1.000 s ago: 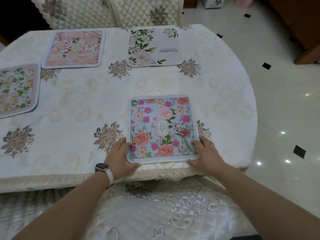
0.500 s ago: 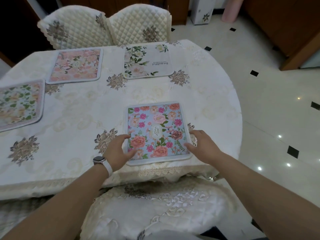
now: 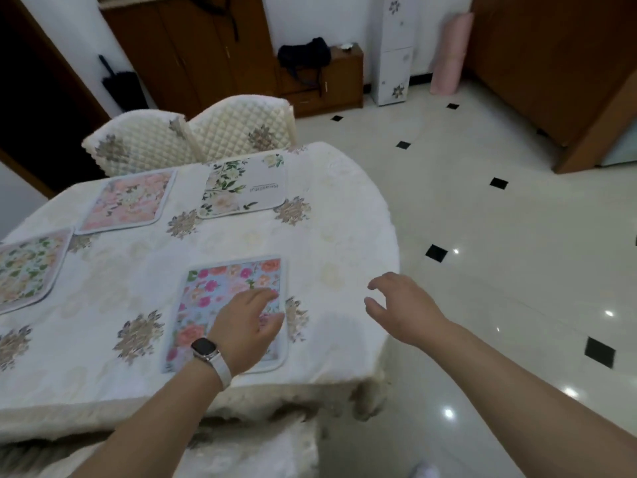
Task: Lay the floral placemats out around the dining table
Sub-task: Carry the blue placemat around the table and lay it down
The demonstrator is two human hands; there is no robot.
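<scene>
Table: my dining table [image 3: 241, 243] carries a cream embroidered cloth; its near edge runs just in front of me.
Blue placemat: the blue floral placemat [image 3: 220, 291] lies flat near the table's front edge, a little to the right of centre. My left hand covers part of its right half.
Left hand: my left hand [image 3: 246, 326] is over the blue placemat, palm down, fingers loosely spread, gripping nothing. Whether the palm touches the mat or hovers just above it cannot be told. A watch [image 3: 205, 350] with a pale strap sits on that wrist.
Right hand: my right hand [image 3: 401, 310] is open and empty, fingers slightly curled, at the table's right edge. It is well apart from the blue placemat and touching no mat.
Pink placemat: the pink floral placemat [image 3: 129, 200] lies flat at the far left side, in front of the left quilted chair [image 3: 138, 146].
White placemat: the white placemat with green leaves [image 3: 244, 188] lies flat at the far side, in front of the right quilted chair [image 3: 244, 127]. The printed text on it is too blurred to read.
Green placemat: the green-and-peach placemat [image 3: 27, 267] lies flat at the left edge, partly cut off by the frame.
Floor: the glossy pale tile floor [image 3: 482, 219] with small black diamond insets is on my right.
</scene>
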